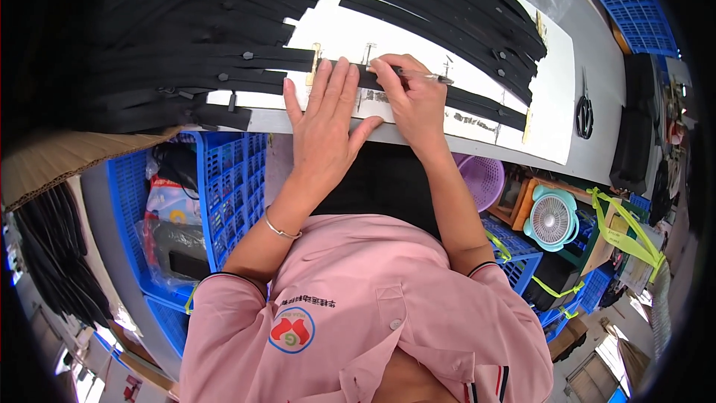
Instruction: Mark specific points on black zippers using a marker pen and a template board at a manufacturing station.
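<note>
My left hand lies flat with its fingers stretched out, the fingertips resting on a black fabric strip near the table's front edge. Beside it, my right hand is closed around a pen. The pen slants, its clear end pointing right and its dark tip down by the strip, close to my left fingertips. Beneath the strip is a white board with small drawn marks and pieces of yellowish tape. More black strips lie in rows farther up the board.
A heap of black strips covers the table's left side. Black-handled scissors lie at the right. Below the table edge are a blue crate on the left, a purple basket and a turquoise fan on the right.
</note>
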The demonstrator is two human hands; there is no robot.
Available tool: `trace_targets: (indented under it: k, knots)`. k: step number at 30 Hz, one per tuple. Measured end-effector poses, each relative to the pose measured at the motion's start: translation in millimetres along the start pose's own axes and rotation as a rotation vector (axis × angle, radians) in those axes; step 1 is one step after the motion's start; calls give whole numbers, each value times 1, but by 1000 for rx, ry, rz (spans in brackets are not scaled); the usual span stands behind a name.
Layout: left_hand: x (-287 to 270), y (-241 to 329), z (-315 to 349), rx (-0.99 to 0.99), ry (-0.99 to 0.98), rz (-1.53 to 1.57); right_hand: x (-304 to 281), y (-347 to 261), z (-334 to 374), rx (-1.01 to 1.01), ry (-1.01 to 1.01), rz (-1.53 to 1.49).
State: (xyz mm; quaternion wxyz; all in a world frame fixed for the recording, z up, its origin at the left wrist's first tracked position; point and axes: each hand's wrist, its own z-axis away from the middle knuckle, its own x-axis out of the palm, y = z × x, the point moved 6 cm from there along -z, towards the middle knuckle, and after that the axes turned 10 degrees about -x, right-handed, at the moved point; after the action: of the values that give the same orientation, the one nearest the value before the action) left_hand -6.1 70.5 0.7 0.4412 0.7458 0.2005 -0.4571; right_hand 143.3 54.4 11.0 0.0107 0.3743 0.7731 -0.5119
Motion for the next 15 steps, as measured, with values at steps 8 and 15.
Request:
trace_targets:
  k: [8,15]
  knots:
    - [1,0,0,10,-2,-13,2,3,4,-3,-167,-47]
    - [2,4,-3,23,-39,-19,-1,2,5,-63,-255,14]
